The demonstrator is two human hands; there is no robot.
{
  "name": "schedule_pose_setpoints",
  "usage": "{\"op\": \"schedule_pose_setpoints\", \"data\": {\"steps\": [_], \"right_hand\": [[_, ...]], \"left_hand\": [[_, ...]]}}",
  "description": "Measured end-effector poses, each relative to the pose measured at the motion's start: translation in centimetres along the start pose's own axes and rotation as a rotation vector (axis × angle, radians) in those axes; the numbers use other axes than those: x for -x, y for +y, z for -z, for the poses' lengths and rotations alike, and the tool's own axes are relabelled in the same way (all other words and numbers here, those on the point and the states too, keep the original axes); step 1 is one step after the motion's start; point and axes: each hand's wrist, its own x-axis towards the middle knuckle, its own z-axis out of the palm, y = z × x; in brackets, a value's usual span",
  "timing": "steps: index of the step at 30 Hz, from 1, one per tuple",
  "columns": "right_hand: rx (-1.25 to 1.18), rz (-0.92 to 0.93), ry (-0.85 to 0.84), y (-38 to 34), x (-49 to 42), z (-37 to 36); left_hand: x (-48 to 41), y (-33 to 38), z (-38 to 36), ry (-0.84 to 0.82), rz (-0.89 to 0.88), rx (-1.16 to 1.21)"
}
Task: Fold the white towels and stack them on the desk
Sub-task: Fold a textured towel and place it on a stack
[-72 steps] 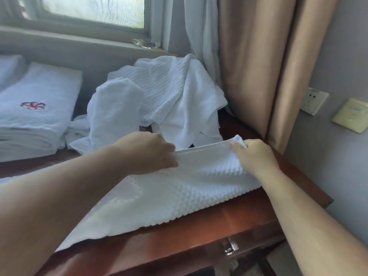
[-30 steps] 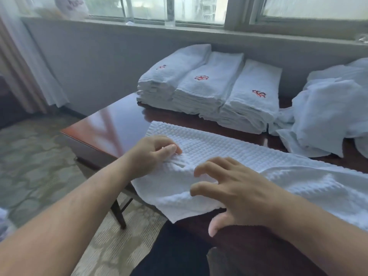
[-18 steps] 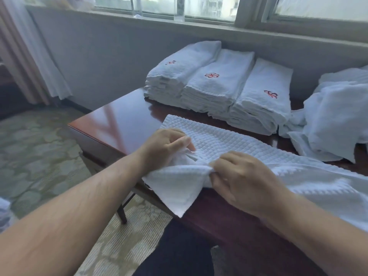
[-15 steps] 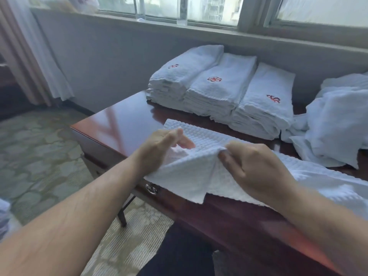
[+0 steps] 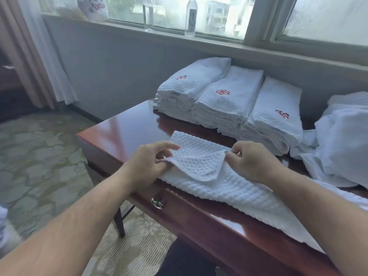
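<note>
Head view: a waffle-weave towel lies along the front edge of the desk, running from the centre toward 4 o'clock. The left hand pinches the towel's near left corner between thumb and fingers, index finger stretched out over the cloth. The right hand pinches the other end of the same short edge, fingers curled tight. Between the two hands that edge is lifted and turned over onto the towel, so a loose flap sags on top of the flat part.

At 1 o'clock from the hands, three stacks of folded towels sit side by side at the desk's back edge, touching one another, each top towel bearing a red emblem. At 3 o'clock a pile of unfolded towels lies just beside the right stack. At 12 o'clock two bottles stand on the sill. A drawer pull shows at 6 o'clock under the towel's edge.
</note>
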Motion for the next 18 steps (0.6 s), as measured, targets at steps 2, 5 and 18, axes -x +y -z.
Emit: {"op": "schedule_pose_setpoints", "data": {"steps": [2,5,18], "right_hand": [[0.014,0.113,0.109,-0.4,-0.1,0.0],[0.013,0.211,0.311,-0.9,-0.9,0.4],[0.144,0.0,0.168,0.7,-2.4,-1.7]], "left_hand": [[-1.0,0.2,0.1,0.122,0.055,-0.049],[-2.6,0.8,0.5,0.213,0.239,-0.122],[-4.8,1.5,-1.3,0.155,0.417,-0.47]]}}
